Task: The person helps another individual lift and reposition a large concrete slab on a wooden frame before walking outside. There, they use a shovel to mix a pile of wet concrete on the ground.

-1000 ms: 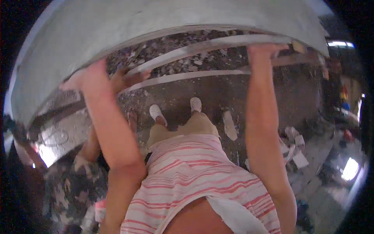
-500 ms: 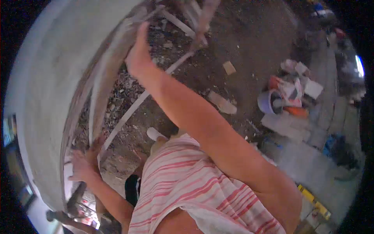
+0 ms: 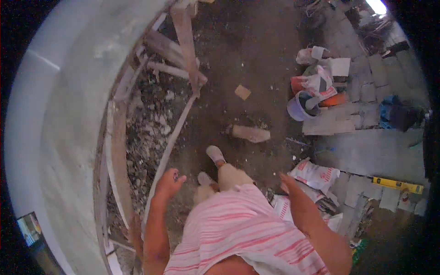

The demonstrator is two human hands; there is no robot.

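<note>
My left hand [image 3: 169, 184] hangs over the strip of ground beside a long thin wooden batten [image 3: 172, 140]. Its fingers are loosely bent, the thumb stands apart, and I see nothing held. My right hand [image 3: 286, 183] is low on the other side of my body, close to a white printed sack [image 3: 316, 175]. It shows edge-on with its fingers extended and no object visible in it. On the left, wooden boards [image 3: 118, 156] brace the underside of a large pale curved surface [image 3: 73, 137]; neither hand touches them.
Rubble [image 3: 153, 119] lies behind the batten. A wood offcut [image 3: 251, 134] and a small tan piece [image 3: 243, 92] lie on the dirt floor. To the right are a purple bucket [image 3: 300, 110], plastic bags [image 3: 318, 85], stacked blocks [image 3: 371, 68] and a yellow spirit level [image 3: 398, 184].
Both my hands have come away from the boards on the left and dropped to either side of my body. My view has turned, showing more of the sacks on the right.
</note>
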